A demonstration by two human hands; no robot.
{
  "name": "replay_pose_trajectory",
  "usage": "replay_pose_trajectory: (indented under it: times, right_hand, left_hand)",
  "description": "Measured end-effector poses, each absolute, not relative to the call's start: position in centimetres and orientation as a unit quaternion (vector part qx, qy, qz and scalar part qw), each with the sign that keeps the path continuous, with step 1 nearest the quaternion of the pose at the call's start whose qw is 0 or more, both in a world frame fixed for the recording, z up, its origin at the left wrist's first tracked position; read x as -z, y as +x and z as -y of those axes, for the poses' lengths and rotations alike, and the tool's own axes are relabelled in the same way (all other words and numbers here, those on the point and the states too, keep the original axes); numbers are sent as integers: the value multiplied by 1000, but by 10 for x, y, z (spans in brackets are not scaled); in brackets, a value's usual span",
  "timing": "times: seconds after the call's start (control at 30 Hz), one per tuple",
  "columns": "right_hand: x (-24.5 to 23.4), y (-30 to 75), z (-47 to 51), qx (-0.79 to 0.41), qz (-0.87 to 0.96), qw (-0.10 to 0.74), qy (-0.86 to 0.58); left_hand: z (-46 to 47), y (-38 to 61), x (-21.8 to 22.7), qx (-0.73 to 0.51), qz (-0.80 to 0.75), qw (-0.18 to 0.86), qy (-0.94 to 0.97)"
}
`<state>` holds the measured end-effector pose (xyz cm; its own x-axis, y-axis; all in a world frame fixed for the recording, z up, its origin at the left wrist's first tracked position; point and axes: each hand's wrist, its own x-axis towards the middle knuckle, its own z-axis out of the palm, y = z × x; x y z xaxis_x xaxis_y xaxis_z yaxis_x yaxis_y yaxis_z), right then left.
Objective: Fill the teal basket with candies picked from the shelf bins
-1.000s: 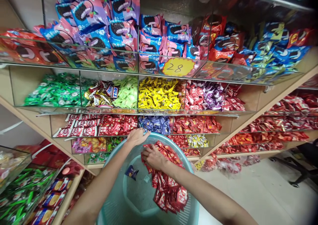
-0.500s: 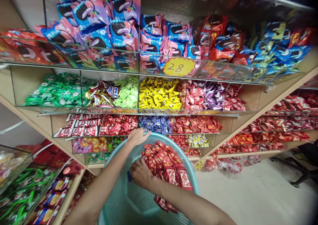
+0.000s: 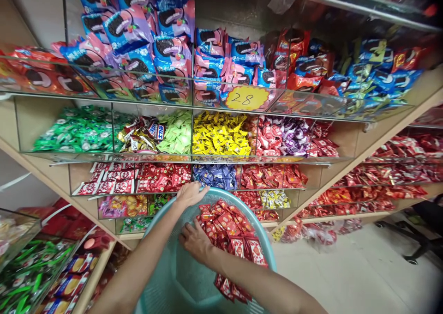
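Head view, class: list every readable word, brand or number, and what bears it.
"28": handwritten on the yellow scalloped card.
"士力架": white-and-blue panel of a brown plastic wrapper.
"SNIC…": apparently beside it, further letters unclear.
Too small or blurred: shiny red packets in the round turquoise plastic basket, blue-and-pink plastic biscuit packets, other wrappers.

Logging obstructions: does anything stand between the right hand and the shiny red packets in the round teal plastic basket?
Nothing visible does: the right hand is inside the round teal plastic basket, beside the shiny red packets.
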<state>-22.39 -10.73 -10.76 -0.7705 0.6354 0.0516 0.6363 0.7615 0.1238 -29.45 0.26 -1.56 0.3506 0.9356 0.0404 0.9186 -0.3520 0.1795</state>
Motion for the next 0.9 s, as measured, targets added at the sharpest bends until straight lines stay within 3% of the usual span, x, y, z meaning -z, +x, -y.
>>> replay_pose_trajectory:
  times: [0.27, 0.47, 0.6, 0.9]
  right_hand:
    - [95, -218, 92, 66, 889, 35, -451]
    - [43, -182, 82, 53, 882, 123, -451]
    - [10, -140, 44, 88, 818, 172, -542]
    - [2, -121, -18, 150, 838, 111, -513]
  left_hand:
    - [-1, -293, 13, -58, -589, 84, 802]
    - [-1, -294, 12, -62, -588, 89, 801]
    - [-1, -294, 13, -71, -584, 92, 803]
    - [-1, -295, 14, -81, -567, 70, 817]
